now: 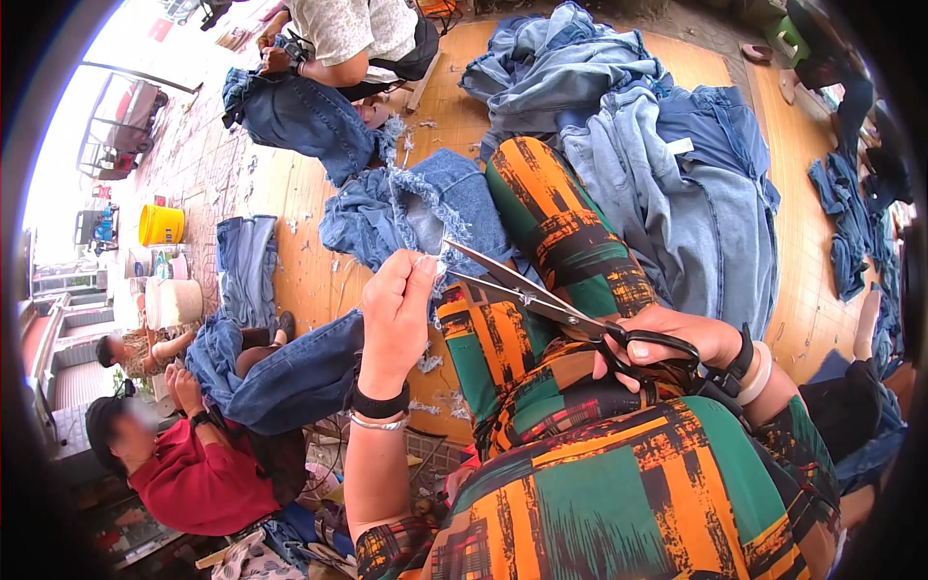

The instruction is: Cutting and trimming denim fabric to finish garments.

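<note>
My left hand [398, 300] is closed in a pinch on pale threads at the frayed edge of a pair of blue jeans [464, 193]. The jeans lie bunched up against my knees, with a ragged, fringed opening facing me. Black-handled scissors [556, 307] are in my right hand [667, 338], its fingers through and around the loops. Their blades stand apart, and the tips reach close to my left fingertips and the fringe. Whether a thread lies between the blades is too fine to tell.
Light blue jeans [667, 213] are heaped beyond my right knee. Folded denim [246, 271] lies at the left on wooden boards [309, 266] strewn with lint. A person in red [208, 478] sits at left; another in a pale shirt [338, 34] handles denim ahead. A yellow bucket [161, 224] stands farther off.
</note>
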`<state>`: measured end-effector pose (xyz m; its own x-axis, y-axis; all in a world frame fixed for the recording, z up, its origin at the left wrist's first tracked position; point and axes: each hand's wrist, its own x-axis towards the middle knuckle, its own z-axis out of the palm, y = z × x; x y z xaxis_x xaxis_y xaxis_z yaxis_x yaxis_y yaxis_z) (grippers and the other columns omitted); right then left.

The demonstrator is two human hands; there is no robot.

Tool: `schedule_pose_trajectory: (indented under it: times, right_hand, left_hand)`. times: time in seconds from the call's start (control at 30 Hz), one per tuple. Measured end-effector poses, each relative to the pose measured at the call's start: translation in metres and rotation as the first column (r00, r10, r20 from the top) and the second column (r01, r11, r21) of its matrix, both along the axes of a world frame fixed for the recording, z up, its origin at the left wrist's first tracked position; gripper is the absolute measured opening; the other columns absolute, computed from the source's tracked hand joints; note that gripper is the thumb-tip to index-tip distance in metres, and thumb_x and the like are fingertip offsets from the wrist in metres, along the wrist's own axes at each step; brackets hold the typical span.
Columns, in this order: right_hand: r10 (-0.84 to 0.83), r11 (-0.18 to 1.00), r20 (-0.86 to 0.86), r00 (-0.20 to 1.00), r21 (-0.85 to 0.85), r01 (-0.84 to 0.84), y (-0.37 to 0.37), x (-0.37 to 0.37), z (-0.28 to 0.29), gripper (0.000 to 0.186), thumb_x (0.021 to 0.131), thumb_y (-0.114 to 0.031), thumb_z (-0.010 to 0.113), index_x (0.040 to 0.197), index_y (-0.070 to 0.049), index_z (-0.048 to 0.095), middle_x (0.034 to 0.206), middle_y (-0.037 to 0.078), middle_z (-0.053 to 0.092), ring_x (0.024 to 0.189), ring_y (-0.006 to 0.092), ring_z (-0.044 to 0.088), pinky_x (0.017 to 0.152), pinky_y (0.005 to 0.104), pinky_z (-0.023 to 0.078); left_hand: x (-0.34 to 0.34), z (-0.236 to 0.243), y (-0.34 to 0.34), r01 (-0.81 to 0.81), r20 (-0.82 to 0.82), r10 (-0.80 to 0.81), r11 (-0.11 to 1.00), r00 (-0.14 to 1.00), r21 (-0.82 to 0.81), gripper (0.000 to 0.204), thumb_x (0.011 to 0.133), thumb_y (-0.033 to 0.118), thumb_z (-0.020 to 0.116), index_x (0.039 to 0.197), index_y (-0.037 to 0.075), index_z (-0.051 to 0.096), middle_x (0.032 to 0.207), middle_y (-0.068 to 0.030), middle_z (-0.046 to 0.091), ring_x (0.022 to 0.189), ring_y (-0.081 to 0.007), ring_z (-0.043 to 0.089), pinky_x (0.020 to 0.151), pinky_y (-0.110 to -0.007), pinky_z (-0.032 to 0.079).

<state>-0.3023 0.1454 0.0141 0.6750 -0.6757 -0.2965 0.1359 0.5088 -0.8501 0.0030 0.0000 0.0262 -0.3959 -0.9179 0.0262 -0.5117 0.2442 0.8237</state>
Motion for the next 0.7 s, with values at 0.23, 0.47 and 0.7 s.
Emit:
schedule_pose_trajectory:
  times: [0.23,0.47,0.7]
  right_hand:
    - [-0.006,1.0,-0.03,1.0,0.018,0.006,-0.002,0.005,0.001,0.05,0.103,-0.044,0.049,0.111,0.003,0.065,0.081,0.004,0.06,0.078,0.0133,0.058,0.072,0.0271,0.044]
    - [-0.052,0.998,0.028,0.998,0.021,0.051,0.005,0.009,-0.008,0.052,0.103,-0.045,0.048,0.113,0.003,0.065,0.081,0.004,0.062,0.079,0.0131,0.057,0.073,0.027,0.044]
    - [-0.04,0.998,0.023,0.999,0.051,0.039,0.005,0.008,-0.004,0.051,0.103,-0.045,0.049,0.114,0.003,0.065,0.081,0.004,0.062,0.079,0.0132,0.058,0.074,0.027,0.044]
  left_hand:
    - [0.0,-0.003,0.004,-0.048,-0.056,0.051,0.997,0.997,0.062,0.02,0.1,0.012,0.057,0.087,-0.003,0.059,0.072,-0.0078,0.058,0.065,-0.0141,0.05,0.06,-0.03,0.041]
    - [-0.003,-0.013,0.012,-0.13,-0.156,0.145,0.986,0.977,0.102,0.021,0.101,0.011,0.057,0.085,-0.001,0.06,0.07,0.0005,0.052,0.065,-0.0059,0.044,0.058,-0.024,0.037]
    - [-0.004,-0.013,0.011,-0.142,-0.186,0.165,0.982,0.969,0.128,0.021,0.102,0.01,0.056,0.083,0.0,0.059,0.069,0.0029,0.05,0.065,-0.0043,0.041,0.057,-0.023,0.035]
